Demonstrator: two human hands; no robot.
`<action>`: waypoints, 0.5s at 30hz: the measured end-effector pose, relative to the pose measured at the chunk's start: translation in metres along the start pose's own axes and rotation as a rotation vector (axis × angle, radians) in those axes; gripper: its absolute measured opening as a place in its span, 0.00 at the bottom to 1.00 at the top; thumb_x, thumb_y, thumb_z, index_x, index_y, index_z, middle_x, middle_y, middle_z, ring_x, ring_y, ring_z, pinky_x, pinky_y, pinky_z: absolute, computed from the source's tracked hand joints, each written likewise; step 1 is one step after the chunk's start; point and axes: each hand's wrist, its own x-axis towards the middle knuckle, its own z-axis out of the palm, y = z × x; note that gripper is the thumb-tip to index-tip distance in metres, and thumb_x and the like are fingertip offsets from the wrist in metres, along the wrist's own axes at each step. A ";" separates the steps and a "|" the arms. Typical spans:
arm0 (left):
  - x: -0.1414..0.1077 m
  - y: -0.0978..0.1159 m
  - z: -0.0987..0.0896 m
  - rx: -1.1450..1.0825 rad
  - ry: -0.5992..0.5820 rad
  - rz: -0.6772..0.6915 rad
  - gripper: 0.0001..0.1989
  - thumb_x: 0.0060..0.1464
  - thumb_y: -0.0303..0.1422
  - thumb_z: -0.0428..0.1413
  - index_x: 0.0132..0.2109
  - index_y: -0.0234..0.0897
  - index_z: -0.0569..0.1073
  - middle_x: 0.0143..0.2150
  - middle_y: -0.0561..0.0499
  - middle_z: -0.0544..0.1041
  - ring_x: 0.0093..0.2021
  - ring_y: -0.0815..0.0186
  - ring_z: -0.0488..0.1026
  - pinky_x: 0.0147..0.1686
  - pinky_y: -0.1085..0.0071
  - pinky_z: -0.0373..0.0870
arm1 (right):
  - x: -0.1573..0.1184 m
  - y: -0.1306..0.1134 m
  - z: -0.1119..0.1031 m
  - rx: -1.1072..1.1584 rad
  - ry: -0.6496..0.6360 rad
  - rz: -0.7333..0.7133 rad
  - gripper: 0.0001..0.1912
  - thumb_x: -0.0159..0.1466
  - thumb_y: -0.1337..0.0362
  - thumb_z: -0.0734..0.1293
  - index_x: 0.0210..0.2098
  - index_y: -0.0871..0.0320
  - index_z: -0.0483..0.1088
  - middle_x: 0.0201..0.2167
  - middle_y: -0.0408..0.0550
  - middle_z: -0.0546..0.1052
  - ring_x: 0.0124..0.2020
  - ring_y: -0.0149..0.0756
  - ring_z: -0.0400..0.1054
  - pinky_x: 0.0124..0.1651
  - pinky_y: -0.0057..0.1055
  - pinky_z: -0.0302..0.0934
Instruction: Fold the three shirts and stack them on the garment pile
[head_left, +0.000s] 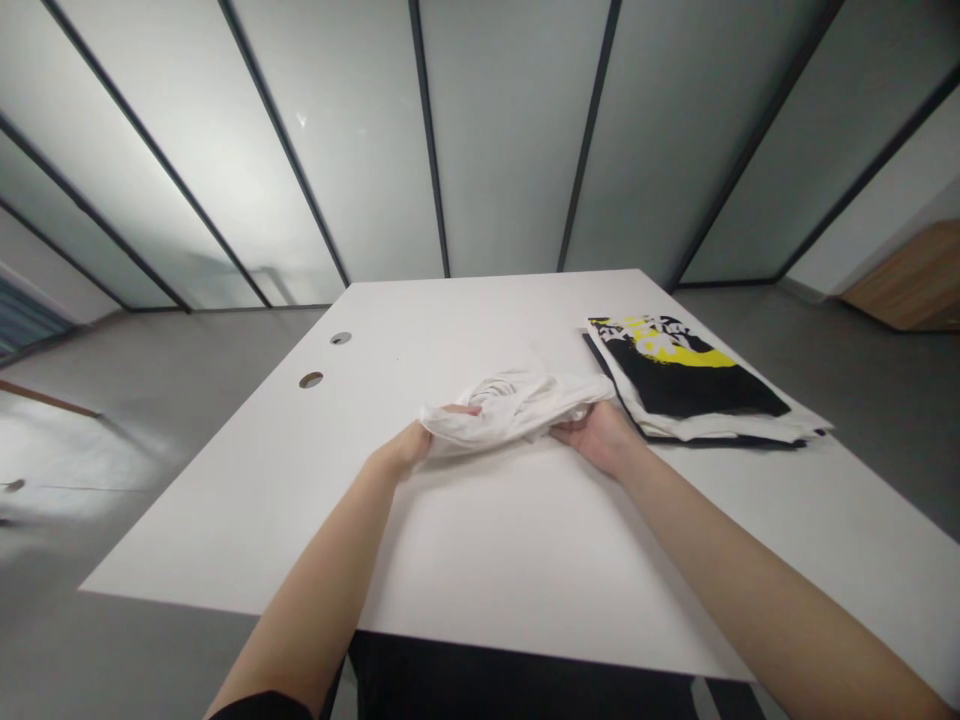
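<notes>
A bunched-up white T-shirt [517,410] is held between my two hands over the middle of the table, its folds gathered and crumpled. My left hand [417,442] grips its left end, with the thumb on top of the fabric and the other fingers hidden beneath. At the right end, my right hand [600,438] has its fingers closed on the lower edge of the cloth. Just beyond that hand lies a stack of folded T-shirts [682,385], the top one white with a black and yellow print, a dark one showing at the bottom.
The white table [480,560] has two round holes [311,380] near its left edge. Behind it stand frosted glass panels [502,140] with dark frames. Grey floor [195,400] shows on both sides, and a wooden piece [911,280] stands at the far right.
</notes>
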 end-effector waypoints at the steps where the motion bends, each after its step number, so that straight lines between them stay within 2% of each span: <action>1: 0.000 0.002 0.005 0.172 -0.067 0.011 0.33 0.62 0.60 0.54 0.60 0.43 0.81 0.66 0.42 0.79 0.69 0.44 0.71 0.70 0.50 0.63 | -0.002 0.000 0.003 0.012 -0.027 0.059 0.11 0.66 0.55 0.67 0.46 0.48 0.75 0.43 0.48 0.86 0.42 0.49 0.79 0.46 0.51 0.78; 3: 0.000 0.006 0.013 0.524 -0.133 0.011 0.36 0.58 0.53 0.60 0.70 0.44 0.74 0.72 0.42 0.73 0.71 0.43 0.69 0.71 0.49 0.62 | -0.008 -0.002 0.008 0.014 -0.050 0.134 0.14 0.67 0.52 0.66 0.47 0.48 0.77 0.44 0.49 0.86 0.45 0.51 0.81 0.49 0.52 0.77; 5: 0.002 0.008 0.018 0.804 -0.134 0.002 0.47 0.51 0.50 0.67 0.75 0.43 0.66 0.74 0.40 0.70 0.69 0.40 0.70 0.69 0.48 0.65 | -0.013 -0.003 0.012 0.009 -0.097 0.137 0.17 0.67 0.48 0.65 0.48 0.49 0.79 0.45 0.50 0.87 0.49 0.53 0.81 0.53 0.54 0.76; 6: 0.003 0.009 0.019 0.899 -0.121 0.001 0.49 0.50 0.48 0.68 0.76 0.43 0.65 0.74 0.39 0.70 0.68 0.40 0.71 0.67 0.49 0.67 | -0.015 -0.004 0.013 0.002 -0.131 0.126 0.19 0.67 0.47 0.65 0.49 0.49 0.79 0.46 0.51 0.87 0.51 0.54 0.81 0.55 0.54 0.76; 7: 0.005 0.009 0.020 0.966 -0.112 0.006 0.47 0.50 0.46 0.68 0.75 0.42 0.66 0.73 0.39 0.71 0.67 0.42 0.72 0.66 0.50 0.68 | -0.016 -0.004 0.014 -0.008 -0.167 0.109 0.21 0.67 0.45 0.65 0.50 0.49 0.79 0.47 0.51 0.87 0.53 0.55 0.80 0.56 0.54 0.75; 8: 0.006 0.010 0.019 1.010 -0.101 0.014 0.40 0.53 0.42 0.66 0.72 0.42 0.70 0.70 0.38 0.73 0.66 0.43 0.73 0.66 0.51 0.69 | -0.018 -0.005 0.015 -0.019 -0.197 0.089 0.22 0.66 0.44 0.66 0.50 0.50 0.80 0.48 0.52 0.87 0.54 0.55 0.80 0.57 0.54 0.75; 11: 0.006 0.011 0.013 1.043 -0.076 0.017 0.18 0.56 0.30 0.56 0.52 0.39 0.82 0.51 0.41 0.82 0.55 0.49 0.79 0.58 0.55 0.73 | -0.020 -0.009 0.017 -0.044 -0.216 0.030 0.22 0.66 0.43 0.68 0.49 0.49 0.80 0.48 0.51 0.87 0.54 0.55 0.80 0.56 0.52 0.75; 13: 0.004 0.013 0.006 0.923 -0.089 0.008 0.12 0.53 0.28 0.53 0.39 0.39 0.81 0.38 0.45 0.82 0.44 0.53 0.80 0.50 0.59 0.76 | -0.017 -0.012 0.016 -0.032 -0.178 0.003 0.20 0.67 0.43 0.69 0.49 0.48 0.79 0.46 0.48 0.87 0.52 0.53 0.81 0.54 0.50 0.76; 15: 0.001 0.013 -0.003 0.670 -0.103 0.011 0.10 0.54 0.30 0.52 0.35 0.39 0.79 0.32 0.49 0.80 0.38 0.57 0.79 0.43 0.64 0.76 | -0.012 -0.014 0.011 0.014 -0.114 -0.020 0.18 0.68 0.44 0.69 0.48 0.48 0.79 0.44 0.46 0.87 0.50 0.51 0.82 0.51 0.47 0.78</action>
